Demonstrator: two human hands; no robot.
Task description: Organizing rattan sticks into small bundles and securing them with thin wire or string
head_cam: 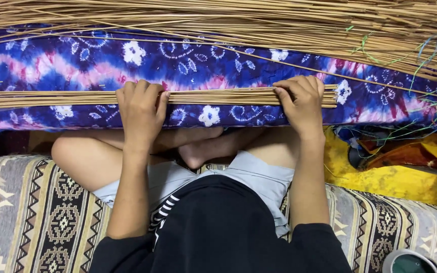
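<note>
A flat bundle of thin tan sticks (218, 96) lies across a blue, purple and pink tie-dye cloth (203, 60) in front of me. My left hand (140, 111) is closed over the bundle left of centre. My right hand (302, 101) grips it near its right end, fingers curled over the top. I sit cross-legged, knees and bare feet under the cloth's near edge.
A large heap of the same tan sticks (259, 25) runs along the top, with green and blue threads (426, 55) at the right. Yellow and orange fabric (395, 162) lies to the right. I sit on a patterned woven cushion (31, 217). A round green-lidded container (410, 263) is at bottom right.
</note>
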